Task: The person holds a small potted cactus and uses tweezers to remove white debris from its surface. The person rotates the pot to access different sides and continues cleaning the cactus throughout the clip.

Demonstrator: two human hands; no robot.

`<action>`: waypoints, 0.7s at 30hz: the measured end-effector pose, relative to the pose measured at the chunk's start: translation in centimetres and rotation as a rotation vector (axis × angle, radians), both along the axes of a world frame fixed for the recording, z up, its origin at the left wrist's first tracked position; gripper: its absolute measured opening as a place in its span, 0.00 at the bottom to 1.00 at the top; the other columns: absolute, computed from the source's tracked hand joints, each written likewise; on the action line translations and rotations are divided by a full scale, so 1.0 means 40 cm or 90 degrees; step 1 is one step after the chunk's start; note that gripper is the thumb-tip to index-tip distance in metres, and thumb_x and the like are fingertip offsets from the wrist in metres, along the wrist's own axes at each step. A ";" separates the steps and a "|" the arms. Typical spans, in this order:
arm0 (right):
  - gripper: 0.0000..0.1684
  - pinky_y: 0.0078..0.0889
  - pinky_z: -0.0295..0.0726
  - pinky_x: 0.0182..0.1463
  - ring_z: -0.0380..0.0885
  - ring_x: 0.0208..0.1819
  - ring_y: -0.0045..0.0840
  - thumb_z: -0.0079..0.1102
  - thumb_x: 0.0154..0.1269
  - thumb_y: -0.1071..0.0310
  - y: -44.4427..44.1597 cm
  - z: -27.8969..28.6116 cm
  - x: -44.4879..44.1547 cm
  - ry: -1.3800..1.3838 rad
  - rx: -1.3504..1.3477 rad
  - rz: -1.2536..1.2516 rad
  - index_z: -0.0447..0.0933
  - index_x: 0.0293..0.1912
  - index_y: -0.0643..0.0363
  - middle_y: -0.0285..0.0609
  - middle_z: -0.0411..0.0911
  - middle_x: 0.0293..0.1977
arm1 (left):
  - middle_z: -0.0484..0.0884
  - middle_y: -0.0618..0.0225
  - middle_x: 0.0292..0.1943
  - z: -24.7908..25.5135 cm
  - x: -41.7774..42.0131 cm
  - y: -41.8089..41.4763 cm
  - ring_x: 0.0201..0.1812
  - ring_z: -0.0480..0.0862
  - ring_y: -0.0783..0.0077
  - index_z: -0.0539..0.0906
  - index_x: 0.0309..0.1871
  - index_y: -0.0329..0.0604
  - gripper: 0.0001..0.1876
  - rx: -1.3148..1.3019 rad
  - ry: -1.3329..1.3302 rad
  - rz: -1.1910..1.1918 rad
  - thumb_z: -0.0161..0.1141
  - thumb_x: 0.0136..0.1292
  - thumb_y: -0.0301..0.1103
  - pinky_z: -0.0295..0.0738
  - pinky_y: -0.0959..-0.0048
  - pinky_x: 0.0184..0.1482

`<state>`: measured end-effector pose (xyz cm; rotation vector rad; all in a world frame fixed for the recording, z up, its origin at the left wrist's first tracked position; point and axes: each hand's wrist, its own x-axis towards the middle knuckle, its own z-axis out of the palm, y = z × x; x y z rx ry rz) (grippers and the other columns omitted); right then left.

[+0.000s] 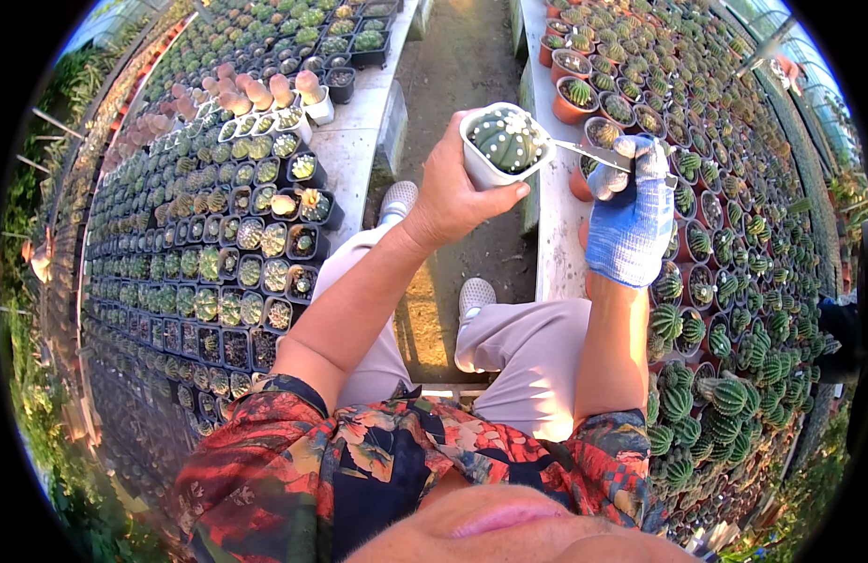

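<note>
My bare left hand (444, 190) holds a square white plastic pot (490, 176) over the aisle, thumb along its near side. In the pot sits a round, ribbed green star cactus (500, 144) dotted with white tufts. My right hand (629, 225), in a blue and white knit work glove, grips a slim, pointed metal tool (592, 152). Its tip reaches the pot's right rim, close to the cactus; whether it is a knife or tweezers I cannot tell.
On the left, a bench (349, 151) bears rows of cacti in black square pots (307, 243) and pink-topped grafted cacti (309, 88) in white pots. The right bench (557, 257) carries cacti in terracotta-coloured pots (574, 102). A dirt aisle (455, 91) runs between them.
</note>
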<state>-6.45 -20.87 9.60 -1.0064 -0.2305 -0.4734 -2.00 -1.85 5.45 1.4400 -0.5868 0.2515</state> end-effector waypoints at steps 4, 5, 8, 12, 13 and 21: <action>0.13 0.20 0.69 0.35 0.71 0.29 0.15 0.56 0.78 0.58 0.009 0.004 0.000 0.005 0.041 -0.006 0.79 0.43 0.57 0.32 0.78 0.30 | 0.83 0.64 0.54 0.008 -0.006 0.006 0.56 0.82 0.73 0.72 0.63 0.39 0.37 0.000 0.008 0.002 0.77 0.49 0.31 0.76 0.69 0.60; 0.13 0.20 0.70 0.35 0.71 0.29 0.15 0.56 0.78 0.58 0.011 0.004 0.001 0.008 0.056 -0.008 0.80 0.43 0.57 0.32 0.78 0.31 | 0.83 0.64 0.54 0.007 -0.004 0.006 0.56 0.82 0.73 0.72 0.62 0.39 0.37 -0.003 0.008 -0.001 0.77 0.49 0.31 0.76 0.69 0.60; 0.12 0.21 0.71 0.35 0.72 0.30 0.16 0.55 0.78 0.60 0.005 -0.006 0.011 -0.020 0.087 0.024 0.79 0.46 0.59 0.33 0.80 0.33 | 0.83 0.64 0.54 0.001 -0.005 0.002 0.55 0.82 0.73 0.72 0.63 0.40 0.36 0.028 0.005 0.000 0.77 0.49 0.32 0.76 0.69 0.60; 0.13 0.21 0.72 0.35 0.72 0.31 0.17 0.54 0.79 0.60 0.010 -0.019 0.029 0.011 0.158 0.044 0.78 0.49 0.61 0.35 0.79 0.33 | 0.83 0.64 0.53 -0.011 -0.018 -0.013 0.55 0.82 0.72 0.72 0.63 0.42 0.37 0.052 0.004 -0.012 0.77 0.49 0.33 0.76 0.69 0.59; 0.14 0.22 0.72 0.36 0.73 0.31 0.17 0.54 0.79 0.60 0.009 -0.022 0.031 0.019 0.177 0.061 0.78 0.49 0.61 0.35 0.79 0.33 | 0.83 0.64 0.53 -0.014 -0.022 -0.017 0.55 0.82 0.72 0.72 0.63 0.42 0.37 0.061 -0.001 -0.013 0.77 0.49 0.33 0.76 0.69 0.59; 0.14 0.21 0.74 0.34 0.73 0.29 0.18 0.54 0.79 0.59 0.010 -0.033 0.038 0.056 0.209 0.063 0.78 0.49 0.60 0.37 0.79 0.32 | 0.84 0.60 0.52 -0.017 -0.055 -0.044 0.53 0.85 0.66 0.72 0.63 0.41 0.39 0.117 -0.011 -0.046 0.79 0.47 0.37 0.76 0.67 0.59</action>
